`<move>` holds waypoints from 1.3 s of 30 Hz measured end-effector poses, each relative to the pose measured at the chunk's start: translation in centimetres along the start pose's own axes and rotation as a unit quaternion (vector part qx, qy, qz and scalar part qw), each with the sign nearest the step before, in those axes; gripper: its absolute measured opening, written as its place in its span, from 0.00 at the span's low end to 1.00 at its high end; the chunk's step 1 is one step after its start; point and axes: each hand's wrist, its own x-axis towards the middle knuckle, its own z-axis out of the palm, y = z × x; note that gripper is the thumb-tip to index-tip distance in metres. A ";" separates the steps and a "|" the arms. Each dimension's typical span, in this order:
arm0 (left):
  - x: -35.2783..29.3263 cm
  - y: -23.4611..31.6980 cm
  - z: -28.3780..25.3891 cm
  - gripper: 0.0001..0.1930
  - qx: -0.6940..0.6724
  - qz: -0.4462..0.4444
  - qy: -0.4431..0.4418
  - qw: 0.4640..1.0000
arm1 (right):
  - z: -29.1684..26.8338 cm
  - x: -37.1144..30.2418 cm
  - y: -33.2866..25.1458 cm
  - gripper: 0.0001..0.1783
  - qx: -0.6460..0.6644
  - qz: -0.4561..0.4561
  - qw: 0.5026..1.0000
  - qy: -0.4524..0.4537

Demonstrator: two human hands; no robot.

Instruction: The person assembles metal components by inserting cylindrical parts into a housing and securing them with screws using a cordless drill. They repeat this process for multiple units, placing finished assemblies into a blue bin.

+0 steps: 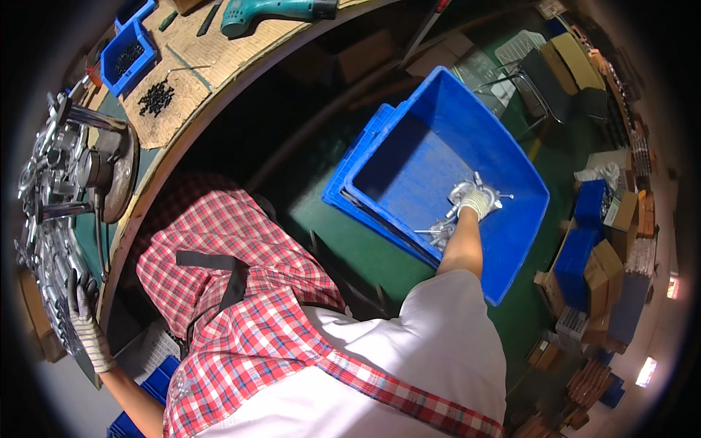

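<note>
My right hand, in a pale striped glove, reaches down into a large blue bin. Its fingers close round a silver metal casting with short rods sticking out; part of the grip is hidden. Beside it, on the bin's floor, lies another silver casting. My left hand, gloved with dark fingertips, is at the workbench's near edge. Its fingers are stretched out against a heap of shiny metal parts. Above that heap stands a metal fixture on a round base.
On the bench are black screws, a blue tray of screws and a green power tool. A chair stands beyond the bin. Cardboard boxes and blue crates line the right side.
</note>
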 end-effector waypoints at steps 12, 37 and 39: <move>-2.2 -1.9 -1.3 0.20 0.044 0.065 0.206 0.975 | -7.8 -5.9 2.6 0.20 0.055 0.094 0.994 -0.010; 7.9 -1.5 -14.5 0.33 0.463 0.043 0.122 0.877 | -41.3 -45.0 -21.9 0.12 0.445 -0.643 0.590 0.200; 7.5 -1.6 -14.0 0.33 0.470 0.056 0.140 0.870 | -41.5 -46.3 -22.8 0.12 0.444 -0.660 0.576 0.189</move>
